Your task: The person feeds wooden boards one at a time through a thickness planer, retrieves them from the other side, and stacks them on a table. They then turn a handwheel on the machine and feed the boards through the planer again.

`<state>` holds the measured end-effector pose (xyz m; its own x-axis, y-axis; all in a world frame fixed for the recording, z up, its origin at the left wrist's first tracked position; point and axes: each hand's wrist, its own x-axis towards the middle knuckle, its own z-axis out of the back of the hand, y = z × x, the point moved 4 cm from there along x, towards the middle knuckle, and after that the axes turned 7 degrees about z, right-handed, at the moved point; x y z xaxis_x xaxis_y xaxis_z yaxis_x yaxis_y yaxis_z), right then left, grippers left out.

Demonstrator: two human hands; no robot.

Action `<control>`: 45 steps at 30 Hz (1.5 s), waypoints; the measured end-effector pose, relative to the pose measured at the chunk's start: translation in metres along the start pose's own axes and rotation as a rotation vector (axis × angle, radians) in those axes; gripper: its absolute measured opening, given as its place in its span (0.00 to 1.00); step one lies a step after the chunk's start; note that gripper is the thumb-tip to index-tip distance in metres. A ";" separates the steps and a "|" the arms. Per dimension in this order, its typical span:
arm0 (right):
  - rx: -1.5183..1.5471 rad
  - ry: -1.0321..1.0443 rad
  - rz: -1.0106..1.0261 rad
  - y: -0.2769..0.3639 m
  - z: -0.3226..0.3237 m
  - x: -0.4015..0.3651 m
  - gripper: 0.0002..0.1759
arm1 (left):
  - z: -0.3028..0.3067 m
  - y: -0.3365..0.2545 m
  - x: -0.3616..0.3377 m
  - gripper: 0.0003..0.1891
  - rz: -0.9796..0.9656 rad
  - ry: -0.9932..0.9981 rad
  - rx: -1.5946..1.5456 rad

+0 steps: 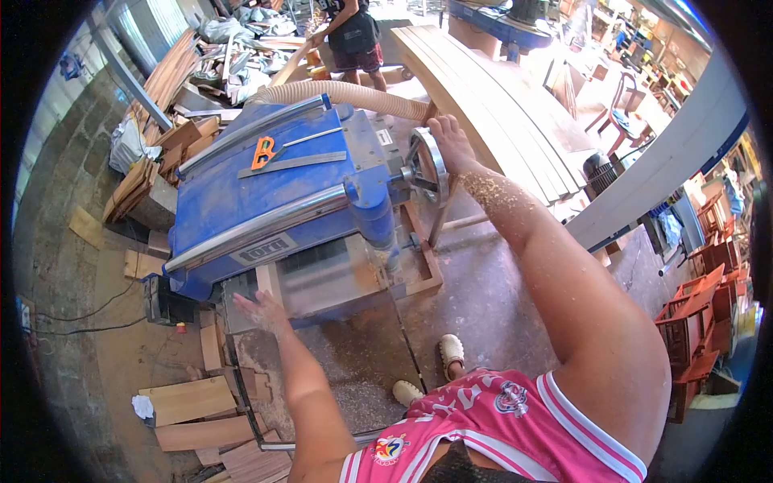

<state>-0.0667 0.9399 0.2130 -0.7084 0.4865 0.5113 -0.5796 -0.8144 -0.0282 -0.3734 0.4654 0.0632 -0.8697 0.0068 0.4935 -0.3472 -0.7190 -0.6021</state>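
Note:
A blue machine [266, 173] with chrome rails stands in front of me. My right hand [452, 143] rests at the rim of its metal handwheel [431, 167], and sawdust coats that forearm. Low on the left, my left hand [262, 310] has its fingers spread beside the end of a pale wood piece [270, 282] on the machine's bed [318, 274]; whether they touch is unclear. An orange-headed square [262, 153] and a metal ruler [302, 163] lie on top of the machine.
A ribbed hose [346, 95] runs behind the machine. Long boards [483, 105] extend at the back right. Another person [354, 40] stands at the back. Loose boards [193, 401] lie on the floor at left; red chairs [696, 314] stand at right.

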 end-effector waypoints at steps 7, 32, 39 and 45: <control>-0.004 0.073 -0.012 -0.002 -0.001 0.000 0.25 | -0.018 -0.007 0.010 0.37 0.011 0.001 -0.023; 0.107 0.041 -0.068 0.002 0.020 -0.006 0.22 | 0.025 -0.132 -0.311 0.41 -0.259 1.013 -0.249; 0.029 0.049 -0.080 0.000 0.006 -0.002 0.25 | 0.028 -0.136 -0.310 0.38 -0.234 1.007 -0.203; 0.040 -0.059 -0.045 0.002 -0.003 0.000 0.24 | 0.033 -0.140 -0.309 0.36 -0.211 1.003 -0.147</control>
<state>-0.0691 0.9390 0.2105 -0.6566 0.5044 0.5608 -0.5927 -0.8049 0.0300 -0.0446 0.5414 0.0154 -0.6550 0.7473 -0.1116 -0.5076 -0.5446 -0.6676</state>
